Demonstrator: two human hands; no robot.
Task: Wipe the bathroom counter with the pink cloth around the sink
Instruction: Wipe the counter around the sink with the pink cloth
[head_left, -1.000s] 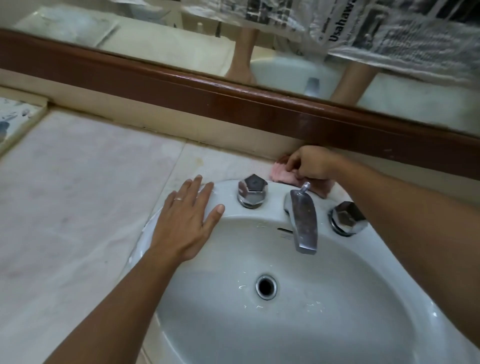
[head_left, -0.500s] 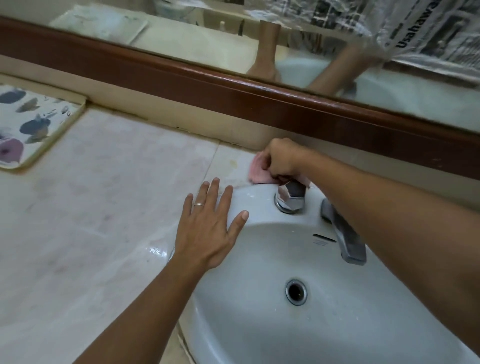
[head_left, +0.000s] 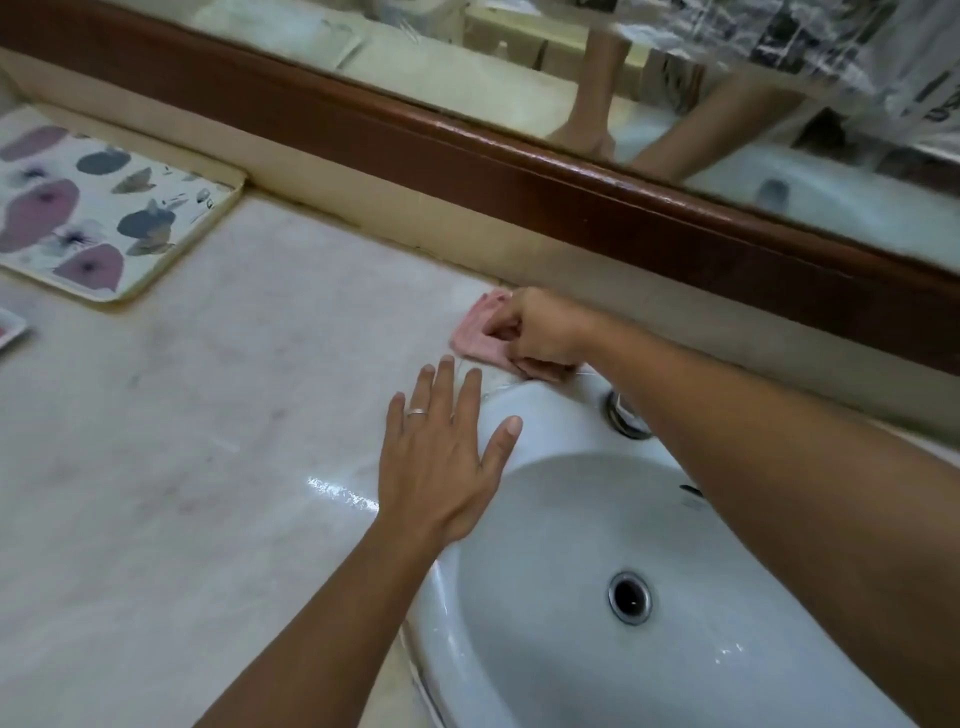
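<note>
Head view, sole camera. Right hand (head_left: 540, 327) sits at centre frame, fingers curled and pinching the pink cloth (head_left: 480, 338), which lies bunched on the counter (head_left: 234, 415) just beyond the upper-left rim of the sink (head_left: 545, 421), close to the low backsplash under the wooden mirror frame (head_left: 519, 182). The cloth touches the counter surface; its lower edge appears to meet the sink rim. Left hand (head_left: 441, 462) lies flat, fingers spread and holding nothing, palm across the boundary between counter and sink rim, a ring on one finger. A tap base (head_left: 626, 415) shows partly behind the right forearm; the spout is hidden. Drain (head_left: 629, 596) is visible in the lower right of the basin. A floral tray (head_left: 104, 208) stands at upper left, well apart from the work.

Assessment: the step in hand is wiping the strip of counter behind and to the left of the basin. The broad counter at left and lower left shows faint marks and looks not yet covered. The next move calls for carrying the cloth down along the left side of the rim; the flat left hand lies in that path and would need to lift clear.
</note>
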